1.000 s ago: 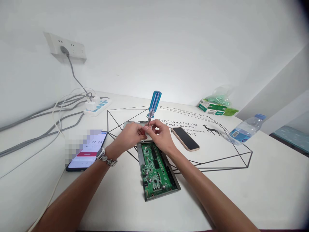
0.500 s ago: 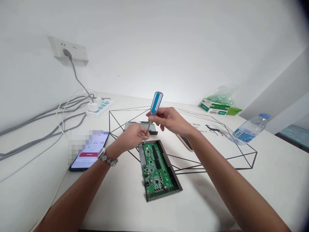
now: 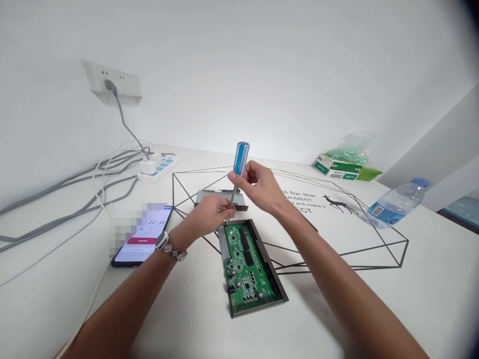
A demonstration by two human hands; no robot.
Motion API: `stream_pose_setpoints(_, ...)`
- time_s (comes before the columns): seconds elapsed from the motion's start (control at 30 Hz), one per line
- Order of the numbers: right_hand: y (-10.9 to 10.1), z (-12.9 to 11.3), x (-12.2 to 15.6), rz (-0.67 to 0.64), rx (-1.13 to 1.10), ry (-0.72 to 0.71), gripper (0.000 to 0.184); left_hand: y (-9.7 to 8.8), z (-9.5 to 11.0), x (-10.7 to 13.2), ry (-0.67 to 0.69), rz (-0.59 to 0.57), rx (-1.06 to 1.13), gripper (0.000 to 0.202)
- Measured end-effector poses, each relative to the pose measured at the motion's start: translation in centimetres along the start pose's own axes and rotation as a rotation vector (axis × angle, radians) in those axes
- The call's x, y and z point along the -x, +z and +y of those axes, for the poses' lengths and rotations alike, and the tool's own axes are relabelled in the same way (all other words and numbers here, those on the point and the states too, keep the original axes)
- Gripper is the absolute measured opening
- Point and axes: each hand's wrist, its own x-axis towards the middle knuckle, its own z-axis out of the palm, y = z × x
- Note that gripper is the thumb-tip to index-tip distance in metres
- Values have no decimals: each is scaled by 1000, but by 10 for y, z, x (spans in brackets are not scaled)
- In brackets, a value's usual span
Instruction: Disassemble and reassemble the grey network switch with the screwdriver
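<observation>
On the white desk (image 3: 430, 299), my right hand (image 3: 260, 189) grips a blue-handled screwdriver (image 3: 241, 158); my curled left hand (image 3: 207, 215), hold unclear, sits just above the green circuit board (image 3: 249, 269).

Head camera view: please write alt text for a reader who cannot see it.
The right hand holds a blue-handled screwdriver nearly upright above a green circuit board in a metal case; the left hand is beside the shaft. A phone lies nearby.

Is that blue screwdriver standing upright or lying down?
Nearly upright, slightly tilted: the right hand holds the screwdriver, handle up, tip down by the circuit board.
</observation>
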Motion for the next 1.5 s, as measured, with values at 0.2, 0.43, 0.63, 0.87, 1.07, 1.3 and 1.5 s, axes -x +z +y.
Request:
stream_pose_setpoints(0.2, -31, -7, -7, -393, 4, -22, 28, -1, -5, -2, 8, -17, -1, 27)
stream_pose_setpoints(0.43, -3, -3, 2, 21, 214, -95, 28, 2, -4, -3, -57, -24, 12, 23)
stream_pose_setpoints(0.63, 15, -8, 13, 262, 317, -73, 31, 3, -2, -2, 4, -18, -61, 26)
stream_pose_setpoints(0.87, 6, -5, 13, -4, 154, -27, 19, 2, -3, -1, 35, 15, -117, 19)
stream_pose_setpoints(1.07, 3, 7, 18, -96, -124, -45, 24, 6, -8, -3, 65, 26, -3, 17)
stream_pose_setpoints(1.3, -11, 17, 34, 13, -251, -119, 23, 23, -7, -5, 200, 65, 25, 22)
stream_pose_setpoints(1.5, -31, 32, 44, 200, -243, -140, 23, 38, -7, -9, 159, 133, 16, 19)
